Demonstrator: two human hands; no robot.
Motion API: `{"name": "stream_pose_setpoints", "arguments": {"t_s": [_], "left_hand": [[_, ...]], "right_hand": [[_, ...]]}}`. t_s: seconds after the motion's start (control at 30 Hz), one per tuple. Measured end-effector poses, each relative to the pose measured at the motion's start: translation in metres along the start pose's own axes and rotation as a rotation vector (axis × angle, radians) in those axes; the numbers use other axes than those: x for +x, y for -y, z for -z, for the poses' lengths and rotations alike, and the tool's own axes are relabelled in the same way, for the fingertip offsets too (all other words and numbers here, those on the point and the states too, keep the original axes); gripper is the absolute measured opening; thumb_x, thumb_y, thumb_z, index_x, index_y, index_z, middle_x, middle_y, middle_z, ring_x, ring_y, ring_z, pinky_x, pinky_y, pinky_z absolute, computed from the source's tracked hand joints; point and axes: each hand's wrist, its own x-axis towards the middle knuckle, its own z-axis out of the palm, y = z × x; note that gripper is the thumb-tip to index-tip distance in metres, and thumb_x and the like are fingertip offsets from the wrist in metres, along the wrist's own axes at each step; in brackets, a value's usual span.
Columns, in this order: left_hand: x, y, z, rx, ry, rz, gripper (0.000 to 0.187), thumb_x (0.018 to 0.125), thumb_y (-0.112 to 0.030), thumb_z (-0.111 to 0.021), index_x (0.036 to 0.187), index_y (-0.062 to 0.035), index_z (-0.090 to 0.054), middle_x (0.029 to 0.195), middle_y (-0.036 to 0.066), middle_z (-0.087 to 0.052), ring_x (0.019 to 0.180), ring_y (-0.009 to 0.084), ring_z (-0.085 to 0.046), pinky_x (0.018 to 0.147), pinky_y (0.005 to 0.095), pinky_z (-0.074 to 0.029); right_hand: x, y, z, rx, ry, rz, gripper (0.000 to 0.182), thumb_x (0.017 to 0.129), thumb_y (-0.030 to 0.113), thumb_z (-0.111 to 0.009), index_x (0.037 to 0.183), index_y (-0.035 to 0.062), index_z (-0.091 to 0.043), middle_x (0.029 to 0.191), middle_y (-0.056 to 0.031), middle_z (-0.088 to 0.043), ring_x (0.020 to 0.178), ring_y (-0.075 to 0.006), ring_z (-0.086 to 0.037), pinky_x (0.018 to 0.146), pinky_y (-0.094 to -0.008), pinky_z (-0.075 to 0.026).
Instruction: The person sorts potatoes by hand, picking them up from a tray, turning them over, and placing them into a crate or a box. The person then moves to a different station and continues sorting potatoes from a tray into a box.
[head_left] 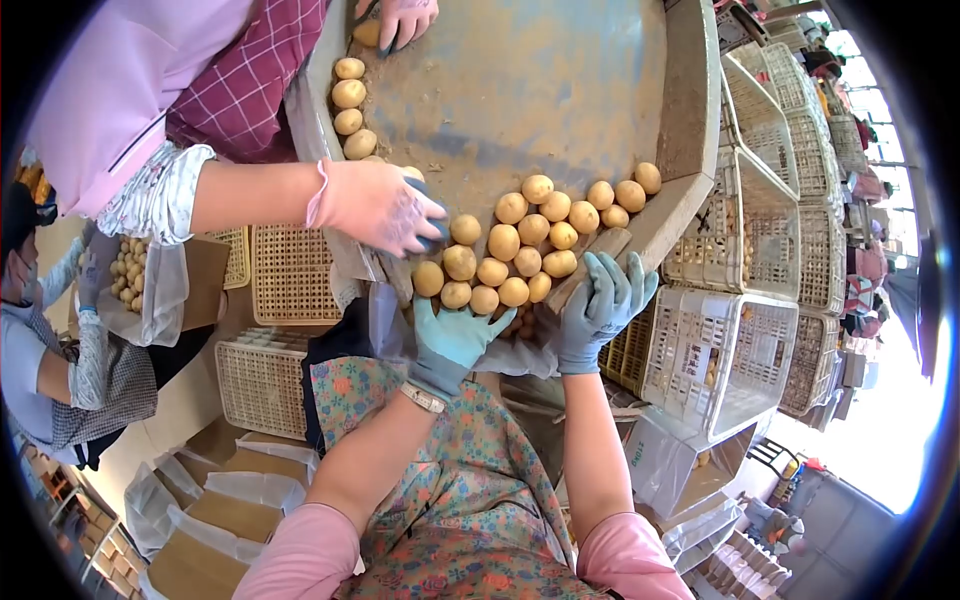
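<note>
A cluster of small yellow potatoes [503, 241] lies at the near end of a wooden-sided sorting table [520, 90]. My left hand [452, 342], in a light blue glove, has its fingers spread against the nearest potatoes. On the other side of the outlet, my right hand [598, 308] in a grey-blue glove is open, fingers stretched up beside a wooden strip [582, 272]. Below the table's lip, between my hands, a few more potatoes [522, 322] show partly, next to some pale plastic film [525, 360].
A co-worker's pink-gloved hand [380, 207] reaches in from the left, close to the potatoes; another gloved hand [402, 20] is at the top. Plastic crates [715, 355] stand stacked at right. Lined cardboard boxes [225, 510] sit lower left, where another person [60, 350] handles a box of potatoes.
</note>
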Motion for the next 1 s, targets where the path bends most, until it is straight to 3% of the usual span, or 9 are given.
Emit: {"name": "stream_pose_setpoints", "arguments": {"t_s": [0.17, 0.27, 0.4, 0.47, 0.57, 0.73, 0.77, 0.9, 1.0], "left_hand": [[0.0, 0.002, -0.003, 0.083, -0.058, -0.018, 0.075, 0.102, -0.065, -0.037, 0.163, -0.0212, -0.034, 0.17, 0.01, -0.028, 0.156, 0.0377, -0.027, 0.123, 0.0681, -0.023], [0.002, 0.002, -0.006, 0.088, -0.027, -0.028, 0.073, 0.103, -0.064, -0.039, 0.162, -0.0201, -0.036, 0.168, 0.012, -0.03, 0.155, 0.0394, -0.029, 0.122, 0.0679, -0.025], [0.001, 0.0, 0.002, 0.077, -0.009, 0.001, 0.072, 0.104, -0.063, -0.04, 0.16, -0.0187, -0.038, 0.166, 0.013, -0.035, 0.152, 0.0393, -0.034, 0.12, 0.0654, -0.031], [0.001, -0.001, 0.013, 0.043, -0.019, 0.01, 0.073, 0.103, -0.065, -0.04, 0.16, -0.0187, -0.039, 0.166, 0.011, -0.037, 0.151, 0.0377, -0.036, 0.119, 0.0628, -0.034], [0.003, -0.003, 0.025, -0.233, 0.17, 0.078, 0.08, 0.101, -0.07, -0.035, 0.162, -0.0183, -0.035, 0.166, 0.012, -0.036, 0.152, 0.037, -0.033, 0.121, 0.0631, -0.03], [0.0, 0.003, 0.01, -0.104, 0.133, 0.021, 0.08, 0.102, -0.069, -0.035, 0.163, -0.0165, -0.031, 0.165, 0.015, -0.034, 0.153, 0.043, -0.03, 0.123, 0.0679, -0.026], [0.001, 0.003, 0.007, -0.052, 0.071, 0.013, 0.08, 0.102, -0.068, -0.036, 0.163, -0.0164, -0.031, 0.166, 0.016, -0.033, 0.153, 0.0435, -0.03, 0.123, 0.0679, -0.026], [-0.001, 0.002, -0.002, 0.036, 0.011, 0.005, 0.079, 0.103, -0.066, -0.038, 0.163, -0.0155, -0.031, 0.166, 0.016, -0.032, 0.152, 0.0435, -0.032, 0.122, 0.068, -0.027], [-0.001, 0.004, -0.003, 0.069, -0.018, -0.027, 0.079, 0.103, -0.066, -0.038, 0.162, -0.0141, -0.033, 0.166, 0.016, -0.031, 0.152, 0.0445, -0.032, 0.123, 0.0674, -0.027]], "right_hand": [[0.002, 0.001, 0.001, -0.006, -0.014, 0.016, 0.028, 0.086, 0.005, -0.063, 0.108, 0.0176, -0.074, 0.12, 0.0014, -0.068, 0.133, -0.0307, -0.052, 0.126, -0.061, -0.024], [0.018, 0.024, 0.017, -0.164, 0.172, -0.023, 0.028, 0.087, 0.008, -0.063, 0.112, 0.0152, -0.073, 0.125, -0.0001, -0.067, 0.132, -0.0293, -0.054, 0.125, -0.0614, -0.026], [0.017, 0.069, 0.007, 0.14, 0.465, -0.055, 0.048, 0.091, 0.008, -0.057, 0.139, 0.009, -0.061, 0.134, -0.0107, -0.066, 0.126, -0.0318, -0.059, 0.118, -0.0491, -0.038], [0.027, 0.08, -0.016, -0.072, 0.654, -0.094, 0.062, 0.091, 0.009, -0.061, 0.151, 0.0073, -0.047, 0.153, -0.0165, -0.051, 0.125, -0.0353, -0.059, 0.104, -0.0468, -0.047], [0.038, 0.083, -0.051, -0.097, 0.663, 0.024, 0.063, 0.09, 0.011, -0.065, 0.151, 0.007, -0.047, 0.154, -0.0151, -0.049, 0.121, -0.0355, -0.06, 0.097, -0.0454, -0.05], [0.065, 0.07, -0.065, -0.084, 0.671, 0.032, 0.047, 0.086, 0.01, -0.07, 0.132, 0.0144, -0.062, 0.134, -0.0102, -0.062, 0.097, -0.0337, -0.07, 0.08, -0.0454, -0.057], [0.064, 0.066, -0.063, -0.037, 0.667, -0.024, 0.039, 0.087, 0.001, -0.064, 0.124, 0.0133, -0.062, 0.126, -0.0073, -0.062, 0.095, -0.0309, -0.068, 0.081, -0.0453, -0.055], [0.049, 0.052, -0.046, 0.076, 0.655, -0.143, 0.044, 0.09, 0.005, -0.066, 0.132, 0.016, -0.061, 0.135, -0.0101, -0.062, 0.113, -0.0302, -0.067, 0.089, -0.0438, -0.057], [0.032, 0.058, -0.008, 0.431, 0.481, -0.312, 0.051, 0.095, 0.009, -0.066, 0.143, 0.0164, -0.056, 0.143, -0.016, -0.058, 0.122, -0.0303, -0.064, 0.098, -0.0416, -0.055]]}}
